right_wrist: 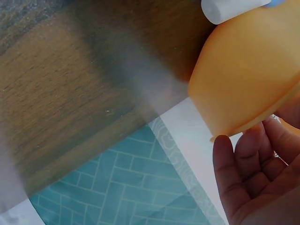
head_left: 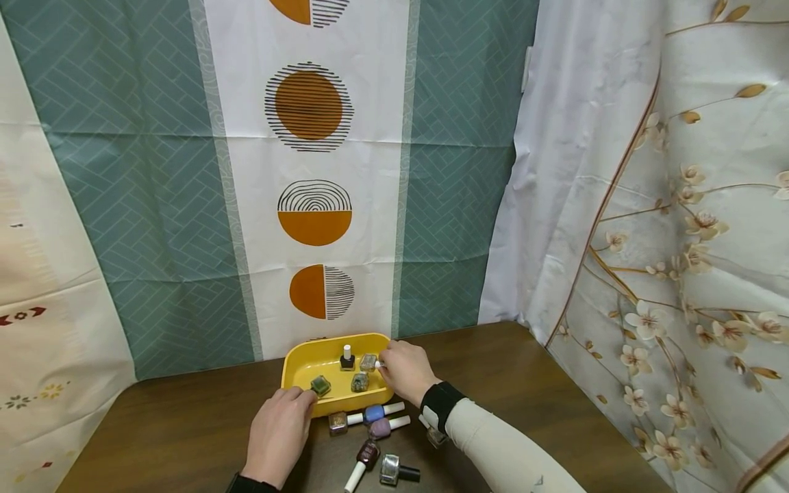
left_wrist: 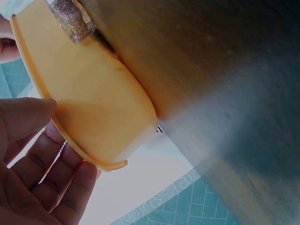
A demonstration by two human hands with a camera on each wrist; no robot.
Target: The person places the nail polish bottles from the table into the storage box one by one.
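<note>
Evidently the tray (head_left: pixel 308 366) sits near the table's back edge, its rim pinched at the front left between the thumb and fingers of the left hand (head_left: pixel 280 428). The right hand (head_left: pixel 408 370) bends over the right rim beside a clear bottle (head_left: pixel 368 363); whether its fingertips clamp the bottle's cap or the rim cannot be told. Also inside are a black bottle (head_left: pixel 347 360), upright, a green bottle (head_left: pixel 320 385) and a speckled bottle (head_left: pixel 359 382). Crowding the front wall are a glitter bottle (head_left: pixel 337 424), a blue bottle (head_left: pixel 373 413) and a purple bottle (head_left: pixel 379 428). Nearer the person lie a maroon bottle (head_left: pixel 368 453) and a silver bottle (head_left: pixel 390 470); the right wrist partly hides another bottle (head_left: pixel 435 437). A patterned cloth (head_left: pixel 311 287) hangs behind the table (head_left: pixel 474 366).
</note>
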